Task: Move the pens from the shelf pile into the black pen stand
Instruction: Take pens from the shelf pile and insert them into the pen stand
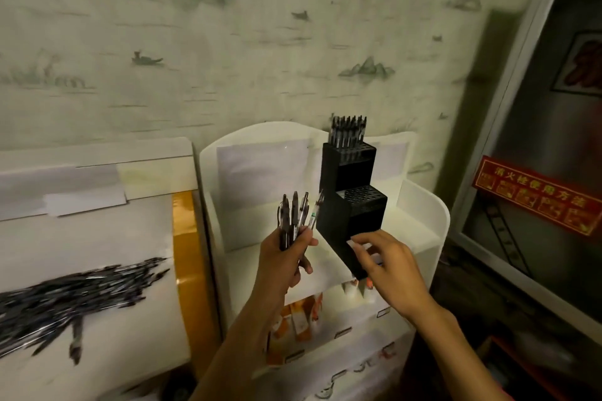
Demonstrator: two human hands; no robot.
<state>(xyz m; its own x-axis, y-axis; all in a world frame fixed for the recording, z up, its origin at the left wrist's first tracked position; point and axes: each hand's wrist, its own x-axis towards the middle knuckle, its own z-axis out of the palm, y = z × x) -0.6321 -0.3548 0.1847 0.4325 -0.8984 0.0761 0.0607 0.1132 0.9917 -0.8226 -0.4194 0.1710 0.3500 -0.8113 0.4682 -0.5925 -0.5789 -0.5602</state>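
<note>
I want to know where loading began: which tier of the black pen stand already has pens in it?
The top, rearmost tier of the black pen stand: a cluster of pens stands upright in it. The middle tier shows only empty holes.

From my feed, the one thing I can actually read is the red sign (534,195) with gold lettering, stuck on the glass-fronted cabinet (553,127) at the right. Its top line reads 消火栓使用方法, and beneath it runs a row of small boxed pictograms whose captions are too small for me to make out. Higher on the same cabinet sits a framed panel (583,62) with a large red character, cut off by the edge of my view and too blurred to read. The orange packets (298,319) on the lower shelf carry print I cannot make out.
</note>
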